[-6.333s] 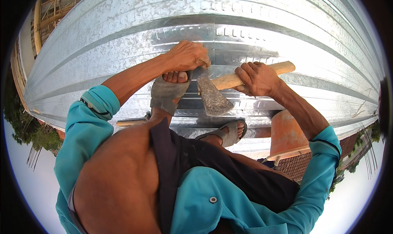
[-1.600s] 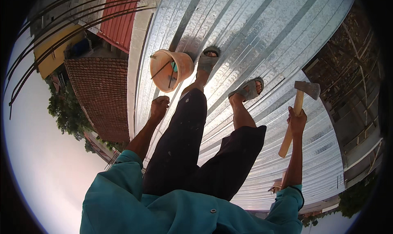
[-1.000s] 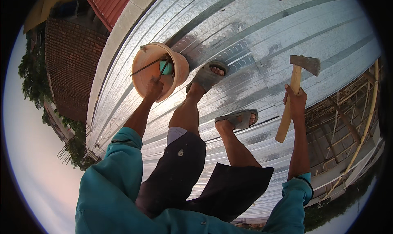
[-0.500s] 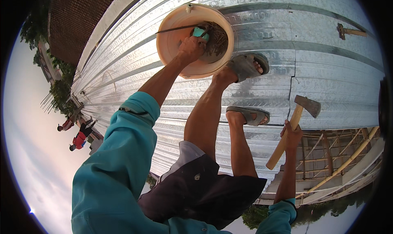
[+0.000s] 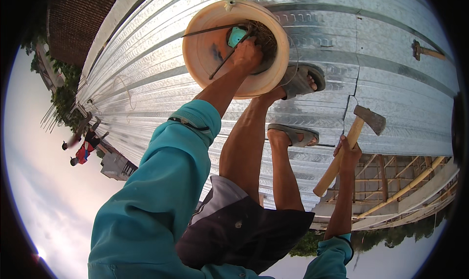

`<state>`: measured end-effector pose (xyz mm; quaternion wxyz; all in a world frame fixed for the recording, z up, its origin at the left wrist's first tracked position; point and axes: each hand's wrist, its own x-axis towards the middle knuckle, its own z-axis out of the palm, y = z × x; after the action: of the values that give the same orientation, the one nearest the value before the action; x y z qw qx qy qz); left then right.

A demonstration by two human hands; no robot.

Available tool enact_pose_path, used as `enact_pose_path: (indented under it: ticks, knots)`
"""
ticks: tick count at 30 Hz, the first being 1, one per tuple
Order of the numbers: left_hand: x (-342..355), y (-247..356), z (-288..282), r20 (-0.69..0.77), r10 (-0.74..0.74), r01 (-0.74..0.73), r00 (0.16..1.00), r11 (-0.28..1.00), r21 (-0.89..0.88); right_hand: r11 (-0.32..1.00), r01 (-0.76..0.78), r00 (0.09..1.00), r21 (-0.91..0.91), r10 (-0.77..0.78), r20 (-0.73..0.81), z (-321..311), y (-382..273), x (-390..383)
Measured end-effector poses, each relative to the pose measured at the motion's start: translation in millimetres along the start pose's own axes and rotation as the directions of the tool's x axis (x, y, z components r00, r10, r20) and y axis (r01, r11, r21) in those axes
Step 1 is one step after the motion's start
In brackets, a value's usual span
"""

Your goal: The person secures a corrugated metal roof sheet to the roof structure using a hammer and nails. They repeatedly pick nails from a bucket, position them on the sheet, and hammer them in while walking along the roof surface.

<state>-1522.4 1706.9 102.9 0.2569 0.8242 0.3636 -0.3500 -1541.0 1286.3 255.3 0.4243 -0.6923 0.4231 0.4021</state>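
Note:
My left hand (image 5: pixel 247 55) is inside a pale orange bucket (image 5: pixel 200 20), with the fingers closed around a dark metal rod (image 5: pixel 223 64) that slants toward the bucket's near side. Its far end is lost among the thin brown pieces, like nails or wire, heaped in the bucket (image 5: pixel 264 34). Close to the fingers sits a teal object (image 5: pixel 236 36), partly covered. A second dark rod (image 5: pixel 215 30) leans out over the bucket's left rim. On the right, my right hand (image 5: pixel 349 154) grips a hatchet (image 5: pixel 337 169) by its wooden handle, metal head upward.
Ribbed metal sheeting (image 5: pixel 312 49) lies underfoot, with a seam at right. My sandalled feet (image 5: pixel 299 135) stand beside the bucket. A wooden-handled hammer (image 5: pixel 429 51) rests far right. Bamboo framework (image 5: pixel 391 181) shows past the sheet's edge. Two people (image 5: pixel 84 149) are far off at left.
My left hand has shifted right inside the bucket, and a dark rod now slants beside it, exposing more of the teal object. The hatchet stays in my right hand, barely moved.

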Motion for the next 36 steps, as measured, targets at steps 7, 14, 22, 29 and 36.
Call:
enact_pose_path:
  ticks: [7,14,22,29,36]
  knots:
    - [5,49,21,-0.065,-0.369,0.361,0.927,0.926,-0.108,0.998,-0.064,0.998,0.029,0.064,-0.011,15,-12,-6]
    - [69,-48,76,0.051,-0.175,0.18,0.983,0.891,-0.417,0.996,-0.061,0.998,0.07,0.061,0.009,27,-13,-9]
    - [4,2,-10,0.34,-0.171,0.364,0.925,0.658,-0.659,0.998,-0.02,1.0,0.063,0.019,0.02,39,0,20]
    - [17,-5,-1,0.317,-0.223,0.36,0.922,0.794,-0.489,0.999,-0.005,1.0,0.044,0.005,0.013,37,11,30]
    - [0,12,8,-0.236,-0.008,-0.072,0.972,0.942,-0.329,0.997,0.075,0.997,0.016,-0.074,-0.029,24,22,56]
